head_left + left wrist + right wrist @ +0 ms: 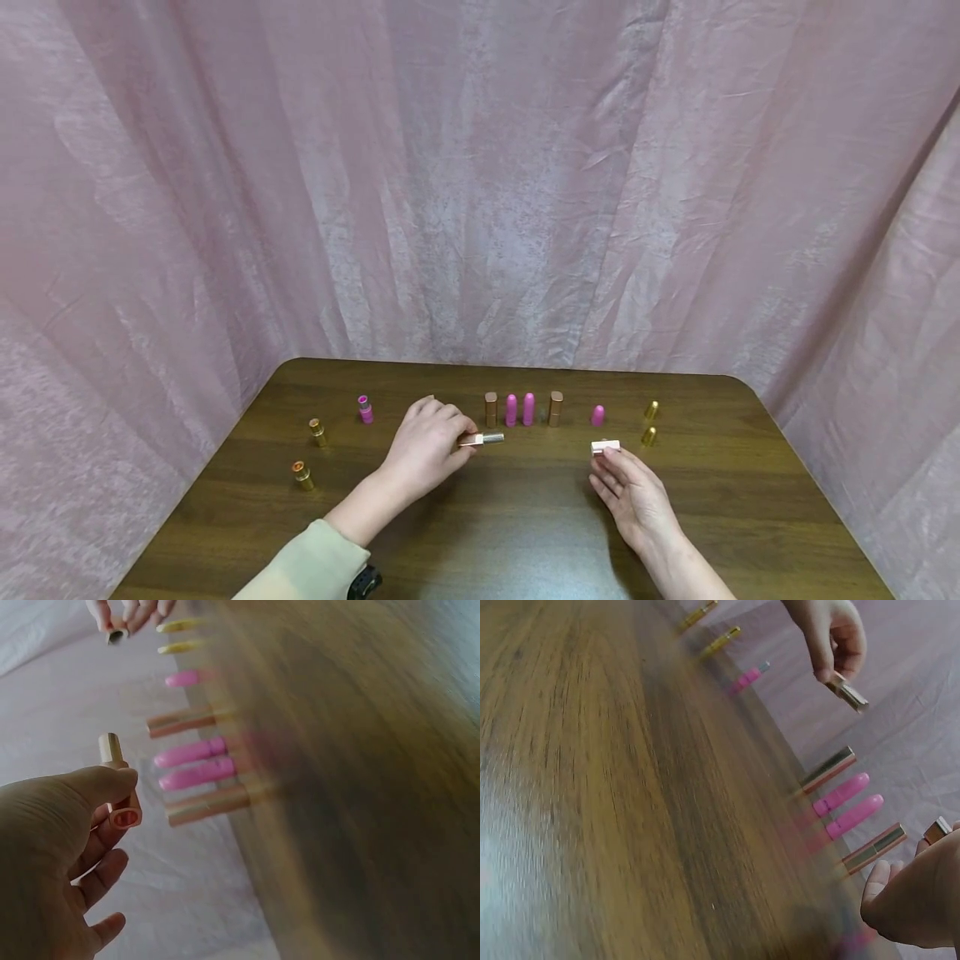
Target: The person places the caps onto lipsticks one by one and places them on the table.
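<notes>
So my left hand [423,442] is pinching a lipstick tube [491,437] on the near side of the standing pink tubes [512,411], my right hand [635,498] grips a metallic cap [606,447] further right, both over the bench [525,537].

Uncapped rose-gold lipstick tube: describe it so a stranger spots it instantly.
Over the brown wooden table, find the left hand. It pinches the uncapped rose-gold lipstick tube, whose bare metallic collar sets it apart from the two closed rose-gold tubes standing nearby.
</notes>
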Action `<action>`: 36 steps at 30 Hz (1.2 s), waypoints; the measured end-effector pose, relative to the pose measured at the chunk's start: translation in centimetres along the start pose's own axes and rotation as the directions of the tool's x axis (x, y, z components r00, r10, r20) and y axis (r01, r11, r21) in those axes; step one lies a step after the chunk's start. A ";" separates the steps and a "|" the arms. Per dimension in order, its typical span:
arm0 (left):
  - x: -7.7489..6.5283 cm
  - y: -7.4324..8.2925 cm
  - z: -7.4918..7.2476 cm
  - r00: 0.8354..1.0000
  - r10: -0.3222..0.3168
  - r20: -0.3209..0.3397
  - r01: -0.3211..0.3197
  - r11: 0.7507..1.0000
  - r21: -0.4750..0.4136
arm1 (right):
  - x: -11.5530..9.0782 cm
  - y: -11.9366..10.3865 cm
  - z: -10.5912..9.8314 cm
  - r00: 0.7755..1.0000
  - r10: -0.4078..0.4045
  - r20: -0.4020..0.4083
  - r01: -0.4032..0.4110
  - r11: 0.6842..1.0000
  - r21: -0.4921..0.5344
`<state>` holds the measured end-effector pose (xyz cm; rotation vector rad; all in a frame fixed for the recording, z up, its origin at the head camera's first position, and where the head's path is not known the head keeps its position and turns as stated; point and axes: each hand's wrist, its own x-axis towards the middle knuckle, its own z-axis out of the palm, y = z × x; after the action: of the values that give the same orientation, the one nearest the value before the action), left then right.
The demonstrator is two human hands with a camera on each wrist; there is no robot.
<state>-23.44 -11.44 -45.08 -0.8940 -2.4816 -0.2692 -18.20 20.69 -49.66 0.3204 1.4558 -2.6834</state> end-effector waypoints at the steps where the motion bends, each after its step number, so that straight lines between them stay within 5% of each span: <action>1: 0.2 0.3 0.0 1.000 0.004 0.000 -0.004 1.000 0.003 | 0.0 0.1 0.2 1.000 0.003 -0.002 -0.003 1.000 0.002; 17: 3.1 4.0 1.0 0.999 0.040 0.030 -0.040 0.999 0.001 | 0.1 1.6 3.7 1.000 0.003 0.010 -0.003 1.000 0.003; 36: 3.5 5.3 1.7 0.998 0.017 0.064 -0.016 1.000 -0.018 | 0.1 3.1 6.2 0.998 0.029 0.048 -0.028 0.999 -0.020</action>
<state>-23.00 -4.97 -44.67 -0.9440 -2.5334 -0.2610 -18.75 13.79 -48.92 0.2704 1.4522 -2.6338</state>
